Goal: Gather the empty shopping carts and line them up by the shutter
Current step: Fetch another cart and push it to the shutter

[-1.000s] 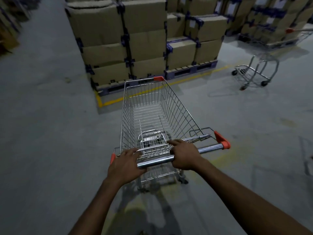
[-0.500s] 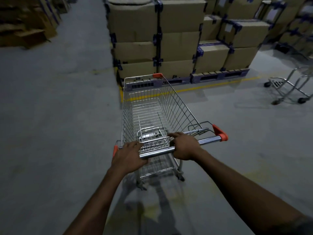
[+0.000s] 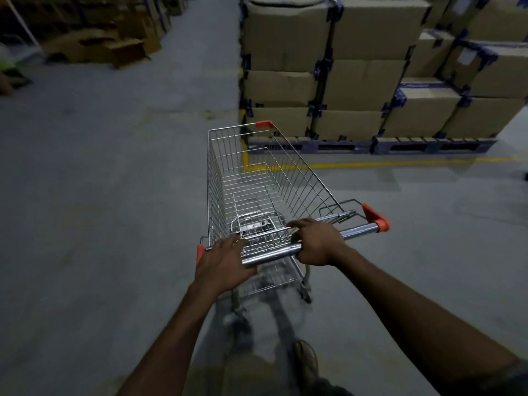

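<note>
Your cart point(image 3: 257, 190) stands on the grey floor point(image 3: 100, 195) right in front of you, and its basket is empty. Its long axis runs from the bar point(image 3: 271, 254) at your hands away to the nose, which points ahead and a little left, at the near corner of the stacked boxes point(image 3: 357, 81). The orange bumper point(image 3: 263, 124) on the nose overlaps the lowest box in view. The bar lies slantwise, its right orange cap point(image 3: 377, 218) farther from you than the left end.

Your left hand point(image 3: 225, 261) grips the bar near its left end, fingers curled over the top. Your right hand point(image 3: 317, 244) is wrapped round the bar right of the middle, forefinger reaching forward onto the seat-flap wire. A bare stretch of bar shows between them.

The boxes sit on dark pallets point(image 3: 343, 145) behind a yellow line point(image 3: 371, 164) painted on the floor; the line turns a corner just beyond the nose. White labels point(image 3: 468, 55) on the boxes at upper right are too blurred to read. Loose cartons point(image 3: 94, 47) lie far left. One shoe point(image 3: 307, 358) shows below the cart.
</note>
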